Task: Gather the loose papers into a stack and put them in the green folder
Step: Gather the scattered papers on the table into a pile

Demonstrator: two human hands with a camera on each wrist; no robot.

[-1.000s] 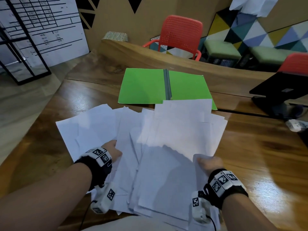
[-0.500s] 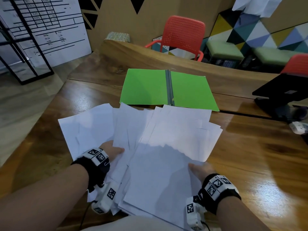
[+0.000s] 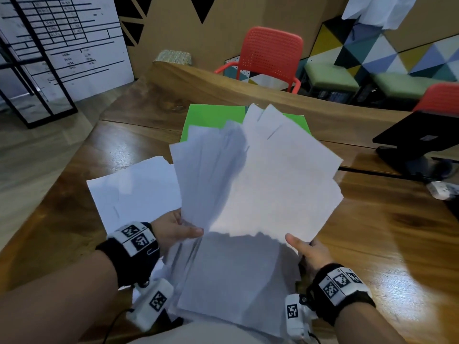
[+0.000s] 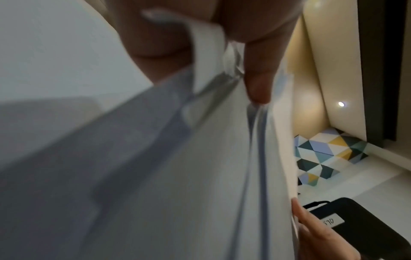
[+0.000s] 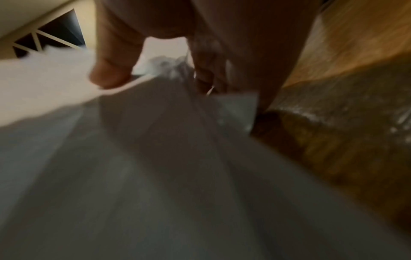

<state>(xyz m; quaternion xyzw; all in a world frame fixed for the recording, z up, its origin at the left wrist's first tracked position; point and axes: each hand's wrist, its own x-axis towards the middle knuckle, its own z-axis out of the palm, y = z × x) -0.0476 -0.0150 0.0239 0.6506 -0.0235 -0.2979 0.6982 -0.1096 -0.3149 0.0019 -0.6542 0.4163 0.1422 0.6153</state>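
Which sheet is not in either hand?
The sheet lying flat on the table, left of the bundle. The left hand and right hand hold the others raised.

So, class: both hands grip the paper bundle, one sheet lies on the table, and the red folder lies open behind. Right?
Not quite: the folder is green, as the head view shows. Both hands, left and right, do grip the bundle, and one sheet lies on the table.

The fanned bundle of white paper sheets, spread flat on the wooden table a second ago, is now raised and tilted up beyond the fingertips, pinched between the left hand and right hand. One white sheet is left behind, and the open green folder is now largely covered.
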